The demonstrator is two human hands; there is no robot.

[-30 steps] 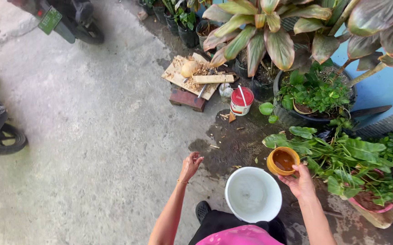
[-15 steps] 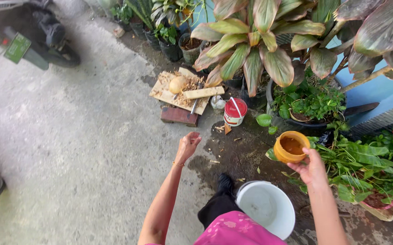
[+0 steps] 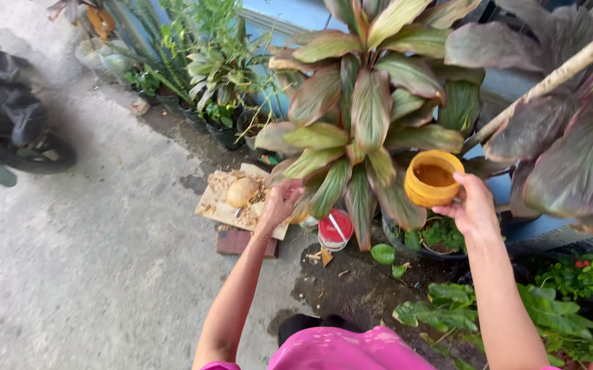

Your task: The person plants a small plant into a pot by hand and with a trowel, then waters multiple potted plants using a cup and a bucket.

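Note:
My right hand [image 3: 475,205] grips a small yellow-orange pot [image 3: 432,177] by its rim and holds it up in front of a large plant with green and reddish leaves [image 3: 368,116]. The pot holds brown material. My left hand [image 3: 280,203] is raised with its fingers curled in and nothing seen in it, near the tips of the plant's lower leaves and above a wooden board [image 3: 231,203].
A pale round fruit [image 3: 241,192] and scraps lie on the board. A red and white cup [image 3: 335,231] stands on dark soil beside it. Potted plants [image 3: 214,75] line a blue wall. A parked motorbike [image 3: 15,127] is at the left on concrete.
I have stood up and moved closer to the big plant. My right hand lifted the pot higher. The white bucket has dropped out of view.

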